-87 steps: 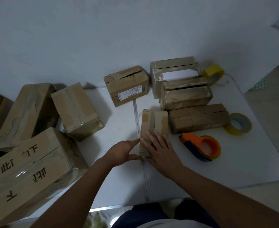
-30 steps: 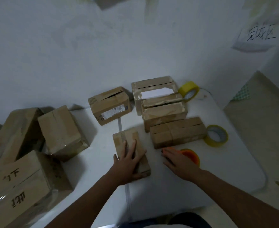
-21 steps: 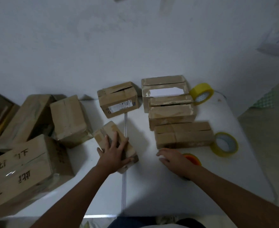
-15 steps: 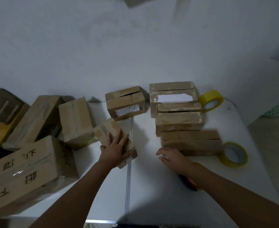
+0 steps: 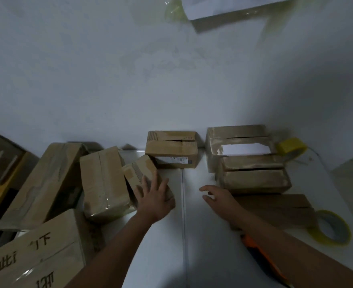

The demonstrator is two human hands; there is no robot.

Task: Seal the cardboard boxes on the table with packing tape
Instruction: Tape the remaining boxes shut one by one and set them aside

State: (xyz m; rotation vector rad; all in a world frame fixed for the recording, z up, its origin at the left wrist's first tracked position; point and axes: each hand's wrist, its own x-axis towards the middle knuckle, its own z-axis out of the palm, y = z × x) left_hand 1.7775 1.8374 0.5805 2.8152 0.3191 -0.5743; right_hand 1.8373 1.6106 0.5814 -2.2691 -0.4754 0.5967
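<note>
Here the left hand (image 5: 152,199) lies flat, fingers (image 5: 157,182) straight and spread, pressing on the near end of the small sealed box (image 5: 144,175); it grasps nothing. The box's long axis runs from the palm toward about 11 o'clock, its far end nearly touching a taller taped box (image 5: 103,181) at 9 o'clock. The right hand (image 5: 219,197) hovers just above the table (image 5: 202,256), fingers loosely extended and holding nothing. From its fingertips, the nearest unsealed box (image 5: 254,176) sits at 1 o'clock, long axis lying 9-to-3, a dark slit showing where its top flaps meet. Another flat box (image 5: 275,208) lies just to 3 o'clock of that hand, partly behind the wrist. My judgement is that the right hand is the nearer one for drawing the next box in, while the left finishes pushing the sealed one aside. All the boxes are dull brown corrugated card, scuffed, with glossy strips of old tape. The orange dispenser (image 5: 263,256) lies under the right forearm at 5 o'clock, and a yellow tape roll (image 5: 329,227) rests flat beyond it.
</note>
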